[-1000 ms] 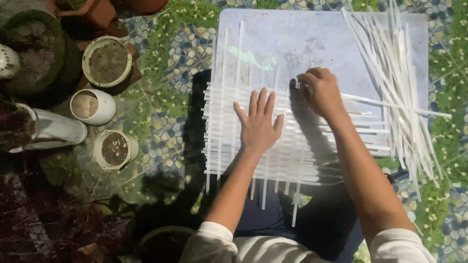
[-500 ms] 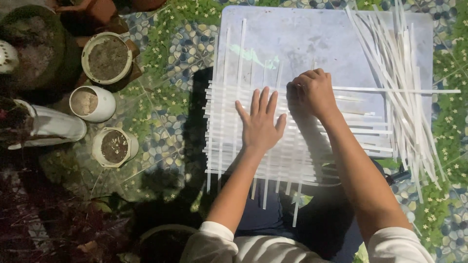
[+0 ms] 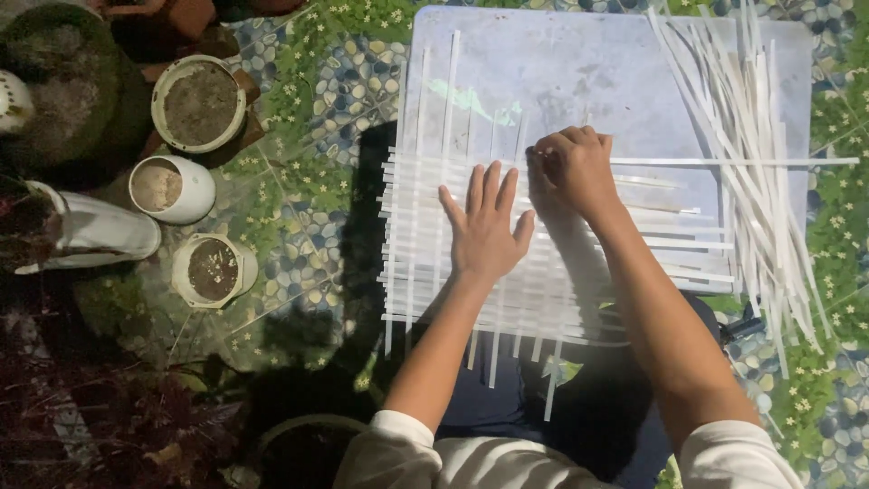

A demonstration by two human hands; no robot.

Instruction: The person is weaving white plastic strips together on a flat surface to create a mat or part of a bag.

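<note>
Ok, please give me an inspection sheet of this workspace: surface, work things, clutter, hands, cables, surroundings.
Surface: pale grey board, lying on flower-patterned floor covering.
Work things: woven mat of white strips, partly done; one long horizontal strip at its top edge.
Clutter: loose pile of white strips on the board's right side.
Hands: left hand flat on the mat; right hand closed on the long strip's end.
Cables: nothing seen.
Surroundings: three soil-filled pots to the left, dark plants lower left.

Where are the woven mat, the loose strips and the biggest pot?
Mat (image 3: 425, 272), head view, its left woven part.
Loose strips (image 3: 751, 163), head view, middle of the pile.
Biggest pot (image 3: 199, 101), head view, its soil.
</note>
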